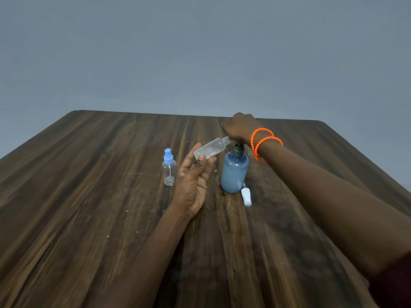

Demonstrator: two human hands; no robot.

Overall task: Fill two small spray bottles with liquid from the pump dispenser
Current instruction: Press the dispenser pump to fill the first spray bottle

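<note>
Nearest on the dark wood-grain table (pixel 111 218) lies a small white spray cap (pixel 246 197), on its side just beside the base of the pump dispenser — set there, I judge, so the open bottle's neck is free for filling.

Next comes the left hand (pixel 194 181), palm up, its thumb (pixel 201 162) pinching the lower end of a small clear plastic bottle with no cap (pixel 211 148) against the fingers, which otherwise lie fairly straight. The bottle is tilted, its open threaded neck up and to the right, close under the dispenser's head; the spout itself is hidden, so I cannot tell whether they touch. The tilt looks meant to catch the liquid.

The blue-grey rounded pump dispenser with a dark collar (pixel 234 172) stands upright. Well left of it stands the second small clear bottle with a pale blue spray top (pixel 169 167), capped — apparently waiting its turn.

Farthest, the right hand (pixel 240 130), orange beaded bracelets (pixel 262 141) at the wrist, rests curled over the pump head, seemingly pressing it.
</note>
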